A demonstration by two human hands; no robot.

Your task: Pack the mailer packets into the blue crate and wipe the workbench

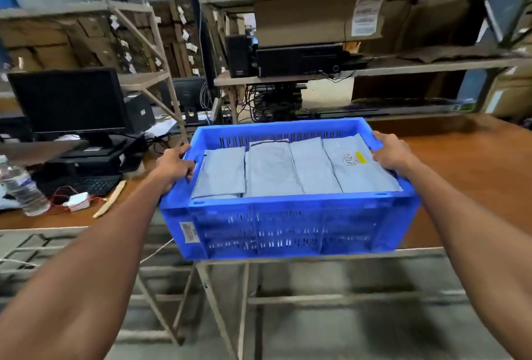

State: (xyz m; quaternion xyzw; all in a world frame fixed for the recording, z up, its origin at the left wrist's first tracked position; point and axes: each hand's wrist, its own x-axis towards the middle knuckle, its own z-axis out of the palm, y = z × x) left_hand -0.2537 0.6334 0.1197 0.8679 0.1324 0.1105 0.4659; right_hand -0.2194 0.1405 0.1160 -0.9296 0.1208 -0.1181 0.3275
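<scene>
The blue crate is in the middle of the view, overhanging the front edge of the brown workbench. Several grey mailer packets lie side by side inside it; the rightmost one carries a label with a yellow mark. My left hand grips the crate's left rim, fingers curled over the edge. My right hand grips the right rim the same way. Whether the crate rests on the bench or is lifted clear of it, I cannot tell.
Left of the crate a second desk holds a black monitor, a keyboard, a plastic water bottle, a small white device with red wires and a wooden stick. Metal shelving with cardboard boxes and a computer stands behind.
</scene>
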